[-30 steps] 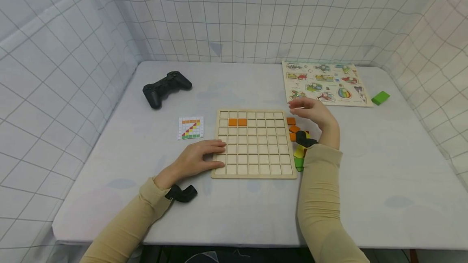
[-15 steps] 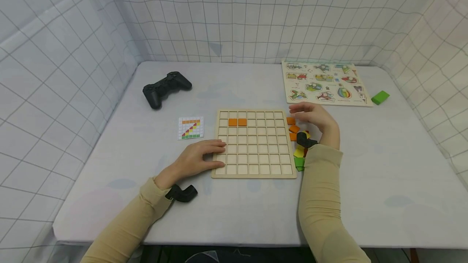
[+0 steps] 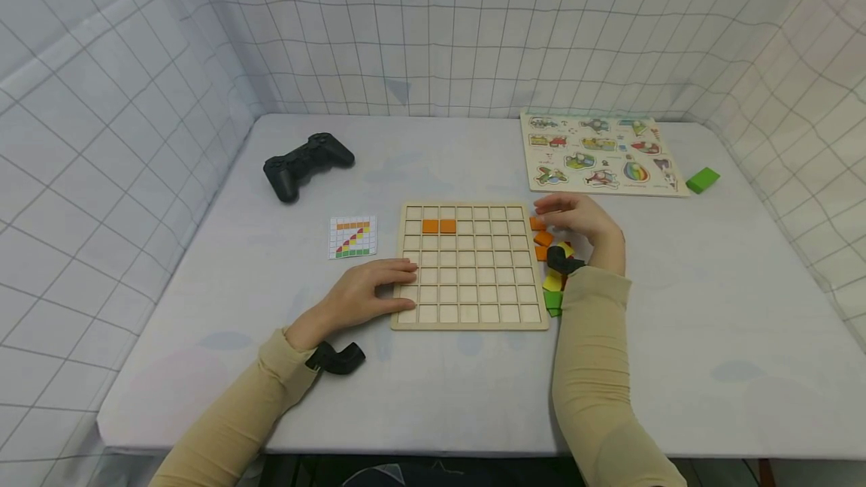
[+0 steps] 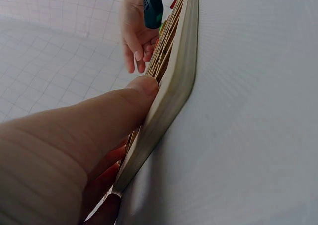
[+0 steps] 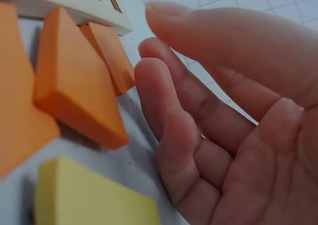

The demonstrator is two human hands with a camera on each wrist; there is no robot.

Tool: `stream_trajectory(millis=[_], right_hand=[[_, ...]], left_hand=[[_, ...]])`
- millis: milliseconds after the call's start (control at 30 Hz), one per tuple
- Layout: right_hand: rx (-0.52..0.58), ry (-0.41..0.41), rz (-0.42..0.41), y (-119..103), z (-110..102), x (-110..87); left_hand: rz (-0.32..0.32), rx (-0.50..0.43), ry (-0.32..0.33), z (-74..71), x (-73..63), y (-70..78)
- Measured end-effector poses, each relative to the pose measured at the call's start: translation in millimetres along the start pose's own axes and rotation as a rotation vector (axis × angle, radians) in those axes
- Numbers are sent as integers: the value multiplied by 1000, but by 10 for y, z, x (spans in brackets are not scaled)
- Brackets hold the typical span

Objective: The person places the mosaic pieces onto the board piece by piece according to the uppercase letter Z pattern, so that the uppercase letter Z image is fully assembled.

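A wooden grid board [image 3: 477, 276] lies on the table, with two orange square tiles [image 3: 439, 226] side by side in its second row. My left hand [image 3: 365, 291] rests on the board's left edge, thumb apart from the fingers; in the left wrist view the thumb [image 4: 124, 106] lies on the rim. Over the far right corner is my right hand [image 3: 583, 218], its fingers loosely bent and holding nothing. Its fingertips are close to a loose orange tile [image 5: 112, 56], beside another orange tile [image 5: 79, 81] and a yellow tile [image 5: 99, 195]; whether they touch, I cannot tell.
Green tiles [image 3: 552, 300] lie along the board's right side, partly hidden by the right wrist. A pattern card [image 3: 352, 237] is left of the board. Farther back are a black game controller [image 3: 307, 164], a picture puzzle board [image 3: 602, 156] and a green block [image 3: 704, 180].
My right hand has come down a little and slightly nearer to the loose orange tiles. The left hand and the tiles stay where they were.
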State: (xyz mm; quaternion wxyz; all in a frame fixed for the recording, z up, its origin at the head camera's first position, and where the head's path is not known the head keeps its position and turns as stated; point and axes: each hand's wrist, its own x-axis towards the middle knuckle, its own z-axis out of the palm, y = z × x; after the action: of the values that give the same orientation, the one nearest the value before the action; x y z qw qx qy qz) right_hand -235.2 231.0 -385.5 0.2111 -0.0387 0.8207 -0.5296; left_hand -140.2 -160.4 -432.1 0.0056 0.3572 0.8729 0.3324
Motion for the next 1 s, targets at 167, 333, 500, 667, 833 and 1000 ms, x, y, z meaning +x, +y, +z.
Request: stream_trajectory(millis=[167,333,500,667,833,1000], right_hand=[[-19,0,24,-138,44,-87],[-11,4,46,-17,19,19],[-26,9,59,140,-7,139],[-41,23,59,168,1,176],[-45,27,78,143,10,176],[-34,31,100,121,21,181]], left_hand=[[11,4,8,3,-2,1],[14,4,9,1,-4,-2],[17,5,13,1,-4,-1],[17,8,14,3,-6,-3],[34,13,32,7,-6,-5],[48,18,45,11,-9,-1]])
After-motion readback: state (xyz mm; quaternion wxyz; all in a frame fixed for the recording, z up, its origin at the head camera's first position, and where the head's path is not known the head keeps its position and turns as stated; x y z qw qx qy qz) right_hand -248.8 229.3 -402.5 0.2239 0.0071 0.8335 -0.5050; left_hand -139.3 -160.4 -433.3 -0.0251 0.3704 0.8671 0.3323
